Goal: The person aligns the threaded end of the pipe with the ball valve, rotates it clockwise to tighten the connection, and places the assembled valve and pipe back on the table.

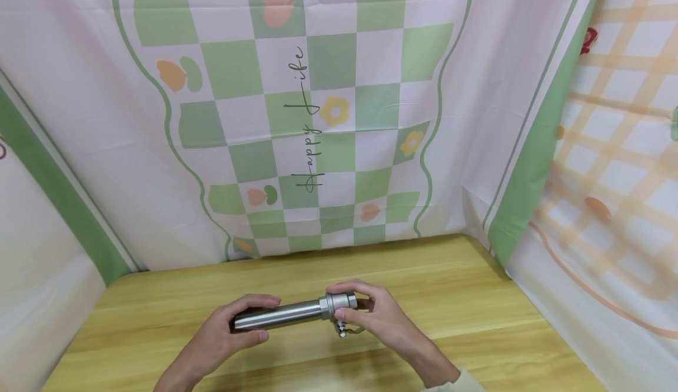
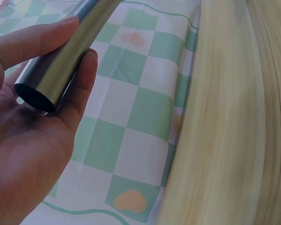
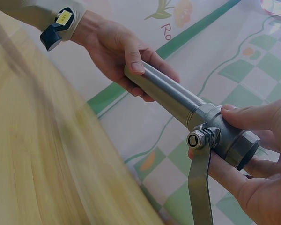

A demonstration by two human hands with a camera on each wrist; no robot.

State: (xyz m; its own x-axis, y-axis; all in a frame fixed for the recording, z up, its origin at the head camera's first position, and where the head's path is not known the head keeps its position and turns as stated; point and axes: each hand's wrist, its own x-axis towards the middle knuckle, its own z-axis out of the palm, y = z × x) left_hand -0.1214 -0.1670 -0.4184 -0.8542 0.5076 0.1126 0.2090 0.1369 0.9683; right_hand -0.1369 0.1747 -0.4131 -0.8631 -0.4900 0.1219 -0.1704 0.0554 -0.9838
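Note:
A shiny metal pipe (image 1: 288,314) joined to a ball valve (image 1: 339,304) is held over the table by both hands. My left hand (image 1: 214,333) grips the pipe's free end between thumb and fingers; its open round mouth shows in the left wrist view, beside the palm. At the other end my right hand (image 1: 384,318) holds the valve body, thumb on one side and fingers on the other. In the right wrist view the valve's flat lever handle (image 3: 200,185) hangs down from its stem nut (image 3: 195,139). The pipe end meets the valve's hex collar.
Below lies a wood-grain table (image 1: 450,286). A checked green and white cloth (image 1: 331,162) hangs behind its back edge, and an orange-checked cloth (image 1: 620,162) hangs on the right. A dark device with a yellow label (image 3: 61,23) sits on the left wrist.

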